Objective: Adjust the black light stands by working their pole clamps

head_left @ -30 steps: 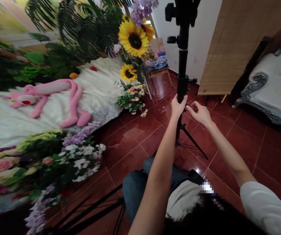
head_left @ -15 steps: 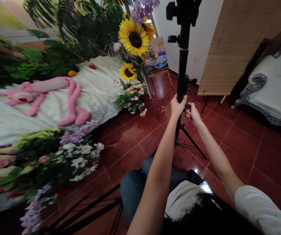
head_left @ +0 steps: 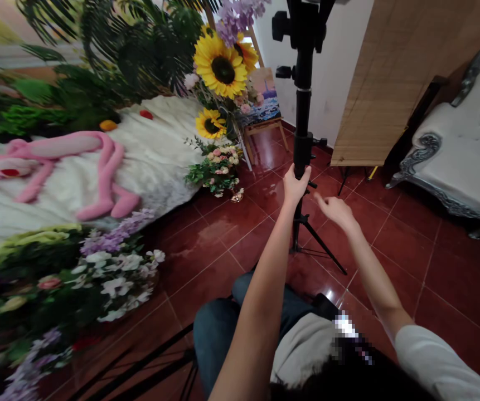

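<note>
A black tripod stand (head_left: pixel 303 111) rises upright in front of me, its legs spread on the red tiles. My left hand (head_left: pixel 296 185) is wrapped round its column, just below a thick black collar. To the right of the column, my right hand (head_left: pixel 335 210) is apart from the stand, the index finger reaching toward it and the other fingers loosely bent, nothing visible in them. Small black knobs stick out of the column near my left hand and higher up.
On the left, a pink plush toy (head_left: pixel 106 172) lies on a white furry cover (head_left: pixel 156 139). Sunflowers (head_left: pixel 223 68) and a small painting (head_left: pixel 265 94) stand behind. A white sofa (head_left: pixel 469 128) is at right. Black legs (head_left: pixel 151 356) of another stand cross the lower left.
My right hand has let go of the knob on the column and moved right and slightly down. My left hand keeps its hold. The whole view has shifted a little.
</note>
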`<act>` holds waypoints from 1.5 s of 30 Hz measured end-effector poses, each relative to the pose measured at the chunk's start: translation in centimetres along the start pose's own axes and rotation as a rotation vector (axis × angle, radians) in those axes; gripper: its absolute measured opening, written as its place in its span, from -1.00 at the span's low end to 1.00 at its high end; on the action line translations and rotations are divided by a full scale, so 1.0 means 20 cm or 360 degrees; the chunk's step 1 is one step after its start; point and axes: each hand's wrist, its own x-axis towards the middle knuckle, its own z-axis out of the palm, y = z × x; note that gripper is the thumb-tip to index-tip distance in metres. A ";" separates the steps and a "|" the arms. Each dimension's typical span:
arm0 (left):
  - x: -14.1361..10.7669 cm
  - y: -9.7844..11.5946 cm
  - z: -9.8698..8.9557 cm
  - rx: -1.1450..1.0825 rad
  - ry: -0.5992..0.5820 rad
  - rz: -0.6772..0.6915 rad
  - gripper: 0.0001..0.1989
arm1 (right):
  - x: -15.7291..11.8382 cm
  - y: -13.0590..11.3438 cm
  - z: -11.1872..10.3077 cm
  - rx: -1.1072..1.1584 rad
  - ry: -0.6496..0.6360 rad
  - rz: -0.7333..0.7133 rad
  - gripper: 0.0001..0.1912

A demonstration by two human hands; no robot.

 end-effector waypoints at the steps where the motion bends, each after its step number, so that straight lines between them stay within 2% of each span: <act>1: 0.00 0.00 0.00 -0.0006 0.0004 -0.0013 -0.63 | -0.03 0.03 -0.03 -0.0203 0.0165 0.0004 -0.51; 2: -0.01 0.00 0.00 -0.0008 0.0009 -0.0022 -0.62 | -0.06 0.05 -0.06 -0.0303 0.0250 -0.0013 -0.57; 4: -0.01 0.01 0.00 -0.0003 0.0019 -0.0024 -0.62 | -0.10 0.06 -0.11 -0.0305 0.0272 -0.0100 -0.62; 7: -0.01 0.02 0.00 0.0005 0.0026 0.0006 -0.64 | -0.12 0.00 -0.13 -0.0190 0.0271 -0.0222 -0.57; 11: -0.01 0.03 -0.01 -0.0006 0.0005 -0.0012 -0.67 | -0.06 -0.10 -0.09 -0.0291 0.0301 -0.0150 -0.49; 14: -0.01 0.03 -0.01 -0.0031 -0.0019 -0.0035 -0.68 | 0.01 -0.13 -0.05 -0.0433 0.0334 -0.0164 -0.43; 18: -0.01 0.03 -0.01 -0.0027 -0.0012 -0.0026 -0.68 | 0.12 -0.10 -0.02 -0.0424 0.0423 -0.0321 -0.37; 23: -0.01 0.01 -0.01 -0.0023 0.0018 -0.0022 -0.65 | 0.17 -0.03 0.00 -0.0448 0.0490 -0.0342 -0.25; 29: 0.00 -0.01 0.00 -0.0051 0.0001 -0.0016 -0.61 | 0.15 -0.02 0.01 -0.0611 0.0554 -0.0500 -0.27; 36: 0.00 -0.02 0.00 -0.0048 -0.0019 -0.0052 -0.56 | 0.25 0.00 0.03 -0.0963 0.0672 -0.0640 -0.34; 40: 0.00 -0.01 0.00 -0.0016 0.0007 -0.0013 -0.60 | 0.28 0.01 0.05 -0.0754 0.0665 -0.0596 -0.34; 45: -0.01 0.00 0.00 -0.0011 0.0017 0.0009 -0.66 | 0.29 -0.01 0.13 0.0019 0.0571 -0.0409 -0.22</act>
